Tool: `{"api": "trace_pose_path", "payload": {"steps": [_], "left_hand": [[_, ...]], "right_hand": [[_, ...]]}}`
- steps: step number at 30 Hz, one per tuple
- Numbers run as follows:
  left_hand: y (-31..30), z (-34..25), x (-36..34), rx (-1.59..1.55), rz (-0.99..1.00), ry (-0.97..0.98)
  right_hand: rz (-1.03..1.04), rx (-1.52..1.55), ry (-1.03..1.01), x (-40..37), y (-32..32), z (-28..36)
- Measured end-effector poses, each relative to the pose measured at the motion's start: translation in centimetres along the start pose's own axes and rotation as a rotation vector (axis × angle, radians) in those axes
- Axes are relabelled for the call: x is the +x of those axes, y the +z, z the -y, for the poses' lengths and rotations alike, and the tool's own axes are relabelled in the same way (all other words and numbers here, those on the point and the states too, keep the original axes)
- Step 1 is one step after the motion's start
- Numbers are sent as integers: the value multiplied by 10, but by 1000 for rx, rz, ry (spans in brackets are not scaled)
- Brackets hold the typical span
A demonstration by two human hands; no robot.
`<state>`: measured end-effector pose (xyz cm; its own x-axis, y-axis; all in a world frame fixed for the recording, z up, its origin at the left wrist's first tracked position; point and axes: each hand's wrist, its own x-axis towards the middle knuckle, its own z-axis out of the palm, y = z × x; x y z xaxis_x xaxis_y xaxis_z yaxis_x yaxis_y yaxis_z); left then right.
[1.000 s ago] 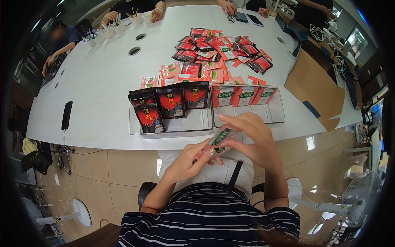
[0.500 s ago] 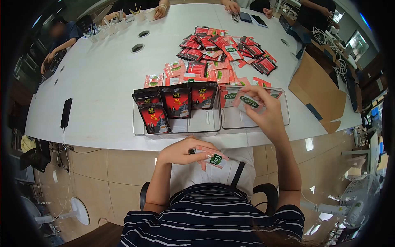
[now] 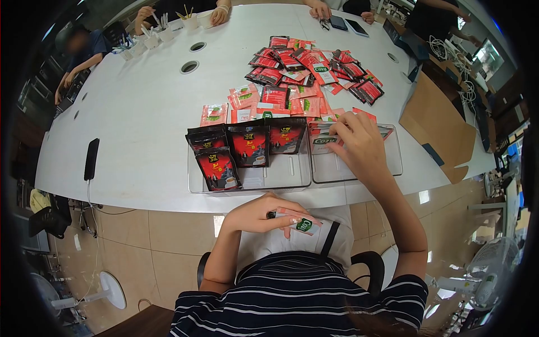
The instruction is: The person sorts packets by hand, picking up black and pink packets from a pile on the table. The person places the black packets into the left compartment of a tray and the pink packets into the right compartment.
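In my left hand (image 3: 264, 214), close to my lap, is a small stack of pink-and-white Cozy tea sachets (image 3: 305, 226), pinned by the thumb. My right hand (image 3: 360, 143) reaches into the right clear plastic bin (image 3: 359, 178). Its bent fingers and thumb pinch a Cozy tea sachet (image 3: 323, 141) near the back wall, partly hidden behind the fingers. More pink sachets stand along that wall. The left clear bin (image 3: 275, 184) contains several black-and-red coffee sachets (image 3: 247, 145) standing upright, with one (image 3: 217, 168) leaning in front.
Behind the bins, a loose pile of red and pink sachets (image 3: 314, 67) spreads over the white table (image 3: 140, 123). A black power bank (image 3: 91, 159) with a cable lies at left, and a cardboard box (image 3: 435, 121) at right. Other people's hands (image 3: 220, 16) rest at the far edge.
My right hand has lowered its tea sachet into the right bin, near the back wall. The left hand keeps its stack. The whole view has shifted slightly.
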<state>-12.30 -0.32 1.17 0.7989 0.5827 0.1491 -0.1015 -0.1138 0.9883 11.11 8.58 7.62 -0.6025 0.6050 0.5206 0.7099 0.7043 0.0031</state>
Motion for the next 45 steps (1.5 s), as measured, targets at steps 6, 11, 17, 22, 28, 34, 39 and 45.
{"api": "trace_pose_path", "payload": {"steps": [6, 11, 17, 22, 28, 34, 39, 45], "left_hand": [[-2, -1, 1, -1, 28, 26], [-1, 0, 2, 1, -4, 32], [1, 0, 0, 28, -45, -3], [4, 0, -1, 81, -96, -5], [5, 0, -1, 74, -123, 12], [9, -3, 0, 82, -159, 13], [11, 9, 0, -153, -151, 35], [6, 5, 3, -28, -71, 94]], "right_hand": [[33, -21, 40, 5, 5, 4], [17, -13, 47, 8, 7, 5], [-64, 27, 52, 1, 3, 5], [-258, 258, 39, -21, -9, 25], [55, 386, -28, -49, -25, 70], [115, 582, 148, -60, -23, 66], [-235, 678, 452, -56, -44, 28], [-36, 171, 269, -46, -43, -9]]}}
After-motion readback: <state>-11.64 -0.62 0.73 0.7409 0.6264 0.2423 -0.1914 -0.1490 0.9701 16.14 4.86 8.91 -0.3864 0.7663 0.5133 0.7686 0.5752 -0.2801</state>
